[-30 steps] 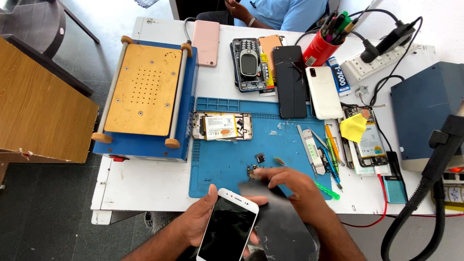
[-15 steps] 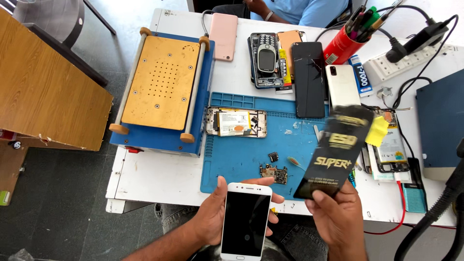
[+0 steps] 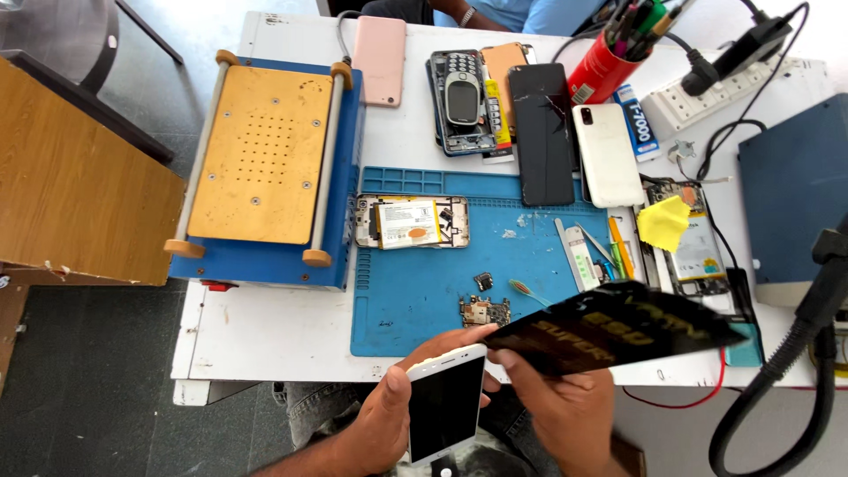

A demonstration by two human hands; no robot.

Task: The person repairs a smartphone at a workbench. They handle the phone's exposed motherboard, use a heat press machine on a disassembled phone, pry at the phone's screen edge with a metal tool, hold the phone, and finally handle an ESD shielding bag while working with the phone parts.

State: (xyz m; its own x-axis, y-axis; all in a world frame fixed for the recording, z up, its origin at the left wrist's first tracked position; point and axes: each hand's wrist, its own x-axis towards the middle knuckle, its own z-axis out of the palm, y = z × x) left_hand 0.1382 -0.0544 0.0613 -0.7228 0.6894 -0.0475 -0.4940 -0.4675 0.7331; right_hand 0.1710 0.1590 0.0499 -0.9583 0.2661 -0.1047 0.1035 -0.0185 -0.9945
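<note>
My left hand (image 3: 382, 417) grips a white smartphone (image 3: 444, 402) with a dark screen, held face up below the table's front edge. My right hand (image 3: 565, 411) holds a flat black packet with gold lettering (image 3: 618, 329), tilted almost level and stretching right over the table's front right corner. Its left tip meets the phone's top edge. On the blue work mat (image 3: 415, 296) lies an opened phone body showing its battery (image 3: 412, 221), with a small circuit board (image 3: 483, 311) and loose parts nearer me.
A blue machine with a gold perforated plate (image 3: 262, 159) fills the table's left. Several phones (image 3: 541, 132), a red tool cup (image 3: 601, 66), a power strip (image 3: 698, 97), tweezers and tools (image 3: 587, 256) lie at the back and right. Another person sits opposite.
The black packet has swung from upright down to nearly flat and lower, its tip now at the phone's top edge. The phone stays in my left hand.
</note>
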